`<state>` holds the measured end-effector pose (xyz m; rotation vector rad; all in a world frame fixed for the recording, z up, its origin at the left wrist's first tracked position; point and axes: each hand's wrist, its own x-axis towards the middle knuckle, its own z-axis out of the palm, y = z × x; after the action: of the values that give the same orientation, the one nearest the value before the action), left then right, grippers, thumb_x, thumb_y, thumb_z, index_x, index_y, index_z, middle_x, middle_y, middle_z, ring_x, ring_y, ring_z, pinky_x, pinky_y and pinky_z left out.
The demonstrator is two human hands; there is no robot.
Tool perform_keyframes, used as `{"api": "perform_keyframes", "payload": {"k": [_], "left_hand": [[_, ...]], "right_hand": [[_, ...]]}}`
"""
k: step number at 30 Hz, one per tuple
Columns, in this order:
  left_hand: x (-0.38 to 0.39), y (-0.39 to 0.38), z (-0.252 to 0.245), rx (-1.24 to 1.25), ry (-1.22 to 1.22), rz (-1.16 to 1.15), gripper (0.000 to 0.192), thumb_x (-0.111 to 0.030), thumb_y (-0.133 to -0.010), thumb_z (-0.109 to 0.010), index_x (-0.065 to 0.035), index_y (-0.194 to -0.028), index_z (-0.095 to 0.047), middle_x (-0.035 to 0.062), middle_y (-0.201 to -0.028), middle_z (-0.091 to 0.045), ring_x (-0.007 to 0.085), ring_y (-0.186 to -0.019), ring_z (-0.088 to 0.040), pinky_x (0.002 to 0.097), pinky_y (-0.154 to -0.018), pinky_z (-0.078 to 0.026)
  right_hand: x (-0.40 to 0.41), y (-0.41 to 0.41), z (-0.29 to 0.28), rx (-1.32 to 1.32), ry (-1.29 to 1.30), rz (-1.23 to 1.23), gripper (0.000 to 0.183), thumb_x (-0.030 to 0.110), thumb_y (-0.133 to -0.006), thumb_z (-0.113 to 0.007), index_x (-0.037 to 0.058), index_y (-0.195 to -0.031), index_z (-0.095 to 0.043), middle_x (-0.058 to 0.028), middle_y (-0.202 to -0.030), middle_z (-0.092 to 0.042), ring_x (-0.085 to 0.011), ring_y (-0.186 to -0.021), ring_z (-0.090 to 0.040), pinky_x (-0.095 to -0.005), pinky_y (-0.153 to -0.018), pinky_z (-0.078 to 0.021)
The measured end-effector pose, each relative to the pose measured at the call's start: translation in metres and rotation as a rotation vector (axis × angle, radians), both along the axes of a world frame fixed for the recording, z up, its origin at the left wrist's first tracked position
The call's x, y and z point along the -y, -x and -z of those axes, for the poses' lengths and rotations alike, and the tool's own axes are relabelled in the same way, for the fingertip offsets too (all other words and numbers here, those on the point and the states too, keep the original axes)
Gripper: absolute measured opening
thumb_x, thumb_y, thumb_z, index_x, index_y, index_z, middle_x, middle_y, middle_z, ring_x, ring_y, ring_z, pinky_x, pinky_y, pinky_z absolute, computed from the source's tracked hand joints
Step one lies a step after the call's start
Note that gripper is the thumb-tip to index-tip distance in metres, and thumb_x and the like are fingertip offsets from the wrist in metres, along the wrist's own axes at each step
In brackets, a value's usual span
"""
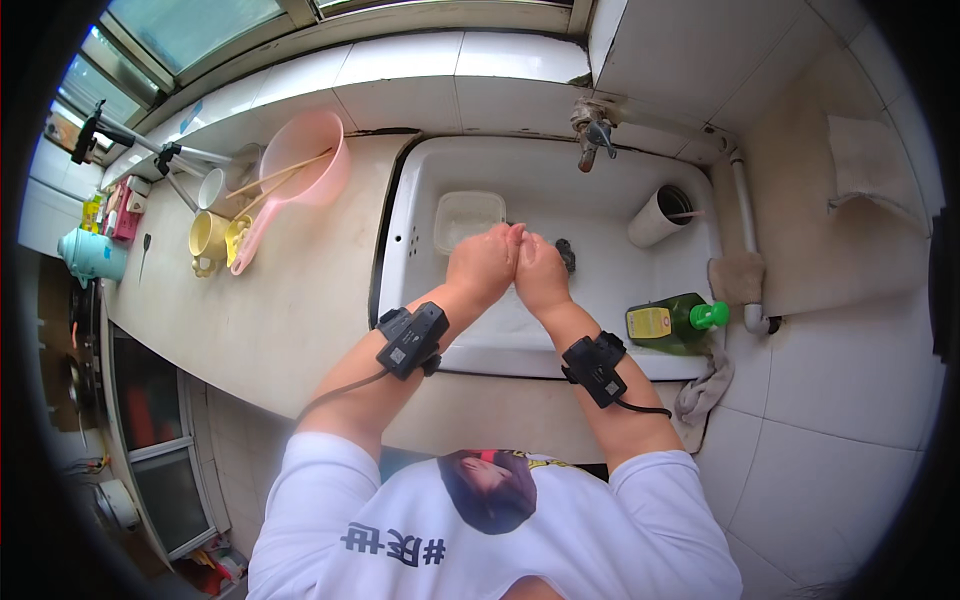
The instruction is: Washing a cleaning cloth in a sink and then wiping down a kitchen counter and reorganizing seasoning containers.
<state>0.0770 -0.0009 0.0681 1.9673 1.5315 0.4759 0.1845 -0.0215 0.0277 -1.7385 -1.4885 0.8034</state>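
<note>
Over the white ceramic sink (pixel 592 315), my left hand (pixel 484 259) and my right hand (pixel 540 266) are pressed together at the fingers and thumbs. Whether anything lies between them cannot be seen. A clear plastic container (pixel 461 214) sits in the basin just behind my left hand. Close beyond my right hand is a dark, crumpled thing (pixel 568 256) on the basin floor, partly hidden. The metal faucet (pixel 589 142) is on the wall behind the sink. A white cup (pixel 649 225) with a stick in it leans at the basin's right side.
A green pump bottle (pixel 667 322) lies on the sink's right front, near a grey cloth (pixel 705 390). A brown sponge or cloth (pixel 736 277) rests by the white pipe (pixel 745 202). On the left counter stand a pink dipper (pixel 319 169), yellow cups (pixel 206 234) and a tripod (pixel 176 191).
</note>
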Motion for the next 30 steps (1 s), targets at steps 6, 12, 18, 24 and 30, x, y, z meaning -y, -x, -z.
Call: {"api": "perform_keyframes", "payload": {"k": [6,12,18,24,30], "left_hand": [[0.015,0.020,-0.011,-0.059,-0.074,0.132,0.042,-0.039,-0.090,-0.046,-0.0023,-0.109,-0.048,0.0223,-0.092,-0.058,0.0396,-0.082,-0.056,0.0437,-0.068,-0.046],[0.016,0.034,-0.008,0.553,0.332,-0.024,0.040,-0.017,-0.073,-0.068,-0.0026,-0.106,-0.051,0.0073,-0.091,-0.057,0.0132,-0.072,-0.056,0.0257,-0.054,-0.044],[0.024,0.067,-0.017,1.012,0.892,-0.106,0.023,-0.005,-0.068,-0.062,-0.0113,-0.089,-0.054,-0.0042,-0.070,-0.050,0.0030,-0.052,-0.038,0.0181,-0.043,-0.026],[0.042,0.037,-0.002,0.352,0.694,0.359,0.023,-0.001,-0.058,-0.058,-0.0045,-0.081,-0.055,0.0053,-0.059,-0.049,0.0152,-0.046,-0.045,0.0268,-0.039,-0.034],[0.056,0.034,-0.009,0.037,0.163,0.161,0.019,-0.009,-0.072,-0.056,0.0006,-0.088,-0.060,0.0211,-0.084,-0.064,0.0372,-0.084,-0.061,0.0421,-0.070,-0.048]], "right_hand": [[0.008,-0.003,-0.024,-0.949,0.574,-0.010,0.038,0.042,-0.092,-0.041,0.0065,-0.093,-0.056,-0.0019,-0.084,-0.059,-0.0173,-0.071,-0.054,-0.0290,-0.060,-0.0437],[0.023,-0.028,-0.052,-1.303,0.508,-0.190,0.057,0.041,-0.091,-0.044,0.0068,-0.135,-0.030,-0.0078,-0.102,-0.056,-0.0160,-0.087,-0.057,-0.0293,-0.078,-0.0464],[0.052,-0.002,-0.061,0.212,-0.405,-0.414,0.066,0.001,-0.072,-0.057,0.0091,-0.133,-0.033,-0.0133,-0.118,-0.049,-0.0285,-0.102,-0.052,-0.0380,-0.088,-0.0429],[0.050,0.000,-0.024,0.535,-0.715,-0.614,0.058,0.006,-0.067,-0.063,0.0085,-0.123,-0.046,-0.0110,-0.105,-0.053,-0.0296,-0.099,-0.052,-0.0372,-0.086,-0.0442],[0.038,0.010,-0.022,0.823,-0.259,-0.476,0.035,0.016,-0.072,-0.062,0.0085,-0.105,-0.055,-0.0089,-0.078,-0.061,-0.0287,-0.076,-0.063,-0.0368,-0.067,-0.0515]]}}
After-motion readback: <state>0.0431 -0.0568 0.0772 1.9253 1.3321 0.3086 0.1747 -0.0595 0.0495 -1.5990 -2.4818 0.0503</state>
